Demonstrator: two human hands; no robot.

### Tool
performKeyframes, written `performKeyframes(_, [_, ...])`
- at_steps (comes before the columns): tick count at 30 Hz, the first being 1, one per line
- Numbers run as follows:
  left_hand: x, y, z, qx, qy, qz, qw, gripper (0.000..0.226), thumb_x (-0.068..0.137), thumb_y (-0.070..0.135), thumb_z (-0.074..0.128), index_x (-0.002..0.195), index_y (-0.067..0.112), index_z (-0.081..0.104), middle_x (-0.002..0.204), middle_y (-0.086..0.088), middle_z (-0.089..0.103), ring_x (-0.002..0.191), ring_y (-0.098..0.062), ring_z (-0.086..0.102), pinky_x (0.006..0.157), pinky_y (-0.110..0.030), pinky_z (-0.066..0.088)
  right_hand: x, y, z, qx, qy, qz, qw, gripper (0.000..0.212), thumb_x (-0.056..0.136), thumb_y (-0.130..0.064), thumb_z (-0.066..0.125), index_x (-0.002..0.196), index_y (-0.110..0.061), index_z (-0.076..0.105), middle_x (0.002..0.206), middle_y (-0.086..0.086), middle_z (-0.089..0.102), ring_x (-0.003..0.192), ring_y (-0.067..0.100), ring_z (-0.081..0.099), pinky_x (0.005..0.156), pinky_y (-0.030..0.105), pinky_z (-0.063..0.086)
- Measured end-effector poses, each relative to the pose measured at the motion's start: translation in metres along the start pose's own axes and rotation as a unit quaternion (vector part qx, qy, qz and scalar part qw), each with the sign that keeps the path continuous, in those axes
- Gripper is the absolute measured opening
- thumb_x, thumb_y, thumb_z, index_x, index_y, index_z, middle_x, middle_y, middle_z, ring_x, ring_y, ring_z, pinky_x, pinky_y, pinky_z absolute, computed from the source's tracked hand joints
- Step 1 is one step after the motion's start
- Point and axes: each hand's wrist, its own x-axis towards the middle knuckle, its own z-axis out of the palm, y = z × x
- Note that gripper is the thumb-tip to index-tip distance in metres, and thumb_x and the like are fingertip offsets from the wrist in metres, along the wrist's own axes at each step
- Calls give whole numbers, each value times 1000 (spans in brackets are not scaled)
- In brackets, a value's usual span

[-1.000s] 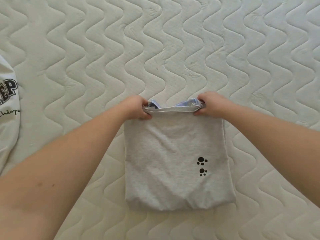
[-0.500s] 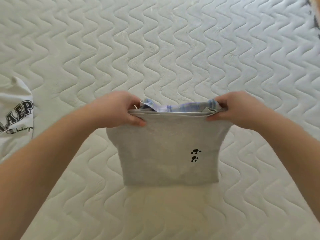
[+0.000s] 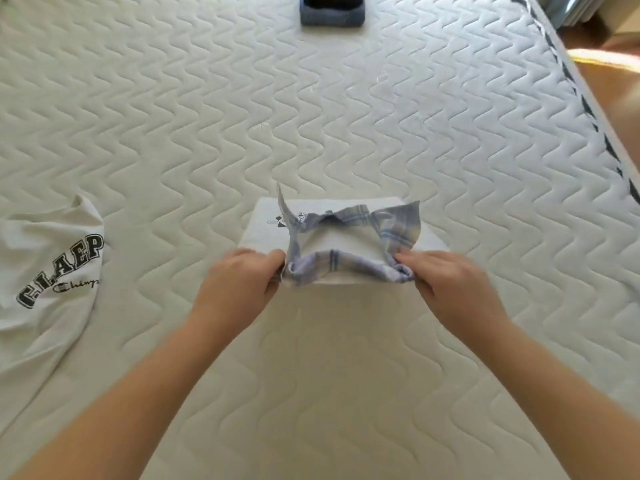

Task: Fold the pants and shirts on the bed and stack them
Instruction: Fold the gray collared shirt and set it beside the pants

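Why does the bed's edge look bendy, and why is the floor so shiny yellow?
Head view: the wide lens curves the mattress edge; sun makes a glaring yellow patch on the floor; soft light leaves only faint shadows beneath the left hand and right hand; the plaid cloth in their grip looks slightly smeared.

mattress open ahead | white tee left | dark stack far

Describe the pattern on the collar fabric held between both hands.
Pale blue and white plaid collar fabric, clearest in the head view.
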Motion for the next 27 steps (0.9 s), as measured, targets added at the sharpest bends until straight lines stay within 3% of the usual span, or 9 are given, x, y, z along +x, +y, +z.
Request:
performKeyframes(6, [-120, 21, 135, -31, -49, -74, 996, 12, 70, 4, 69, 69, 11, 59, 63, -6, 61, 58, -31, 60, 51, -33, 39, -122, -3, 103, 7, -50, 9, 999, 41, 65, 6, 85, 103, -7, 77, 104, 6, 75, 85, 26, 74, 71, 37, 60])
performKeyframes(7, [-138, 26, 150, -35, -54, -78, 995, 4, 72, 8, 62, 72, 12, 63, 67, -5, 63, 61, -30, 61, 58, -35, 40, -138, -5, 113, 13, -57, 17, 998, 38, 68, 5, 83, 103, -7, 77, 105, 7, 75, 86, 26, 74, 71, 37, 60])
performKeyframes(9, [-168, 36, 172, -62, -63, -95, 992, 21, 73, 13, 49, 80, 13, 69, 77, -3, 68, 69, -28, 60, 69, -31, 40, -167, -10, 130, 21, -76, 39, 996, 41, 67, 8, 82, 105, -6, 76, 106, 7, 75, 91, 26, 74, 73, 37, 60])
performKeyframes(12, [-193, 50, 187, -80, -122, -132, 980, 28, 76, 9, 58, 99, 10, 73, 99, -7, 72, 93, -29, 65, 87, -37, 48, -202, -19, 142, 16, -120, 76, 990, 52, 59, 13, 83, 107, -5, 75, 110, 9, 74, 98, 29, 72, 77, 42, 60])
performKeyframes(16, [-205, 65, 191, -86, -237, -176, 952, 66, 69, 24, 78, 130, 9, 59, 143, -7, 53, 137, -26, 46, 115, -49, 29, -211, -34, 144, -14, -137, 100, 985, 49, 60, 10, 83, 107, -2, 74, 111, 13, 72, 100, 34, 70, 83, 42, 57])
performKeyframes(19, [-202, 70, 190, -124, -190, -202, 953, 88, 67, 38, 80, 143, 9, 45, 147, -6, 47, 141, -25, 41, 117, -48, 26, -195, -43, 141, -10, -85, 129, 988, 32, 77, -10, 70, 108, -9, 72, 110, 7, 71, 99, 30, 67, 89, 36, 41])
performKeyframes(22, [-182, 70, 190, -124, -147, -206, 959, 95, 75, 40, 75, 153, 12, 30, 157, -4, 35, 146, -23, 30, 120, -42, 18, -167, -48, 147, -8, -78, 148, 986, 45, 76, -10, 74, 120, -10, 66, 121, 9, 64, 110, 32, 60, 95, 41, 42])
performKeyframes(25, [-156, 65, 196, -105, -165, -173, 965, 95, 81, 40, 69, 157, 19, 17, 162, 0, 21, 150, -18, 17, 121, -37, 8, -138, -50, 160, -19, -173, 149, 973, 65, 75, -20, 77, 135, -12, 55, 135, 9, 55, 125, 33, 49, 106, 46, 34])
performKeyframes(27, [-141, 62, 201, -99, -202, -140, 964, 92, 84, 37, 61, 158, 21, 9, 165, 2, 12, 152, -14, 7, 122, -34, 1, -125, -46, 170, -34, -211, 139, 967, 60, 74, -23, 80, 129, -14, 59, 125, 7, 60, 119, 32, 51, 105, 41, 30])
